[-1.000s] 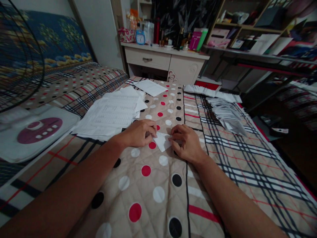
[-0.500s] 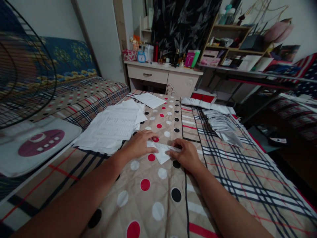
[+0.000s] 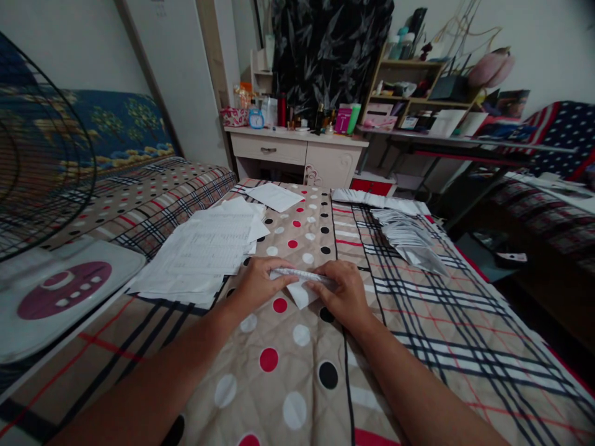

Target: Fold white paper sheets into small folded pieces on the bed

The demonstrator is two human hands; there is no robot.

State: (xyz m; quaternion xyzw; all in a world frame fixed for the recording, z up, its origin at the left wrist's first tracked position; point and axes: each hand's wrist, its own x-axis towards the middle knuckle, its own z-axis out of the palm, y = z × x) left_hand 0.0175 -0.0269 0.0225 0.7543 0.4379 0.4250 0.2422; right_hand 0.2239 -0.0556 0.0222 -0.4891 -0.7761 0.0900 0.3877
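A small folded sheet of paper [image 3: 300, 293] lies between my hands over the dotted bedspread [image 3: 269, 396], one pointed flap facing me. My left hand [image 3: 261, 282] pinches its left end between thumb and fingers. At the right end, my right hand [image 3: 343, 286] grips the paper the same way, thumb on the near side. Along the top the folded strip shows faint print and stands slightly raised. Left of my hands spreads a stack of printed sheets [image 3: 199, 244], with a separate white sheet [image 3: 275, 197] beyond it.
Several folded papers [image 3: 406, 238] are piled on the right, below a row of more folded papers [image 3: 379, 201]. A fan [image 3: 46, 155] stands at the far left above a white bag [image 3: 69, 285] with a purple print. A white dresser [image 3: 279, 148] closes off the bed's far end.
The paper's top strip has lifted and narrowed between my fingers, and both hands have curled closer around it. The camera view has shifted slightly.
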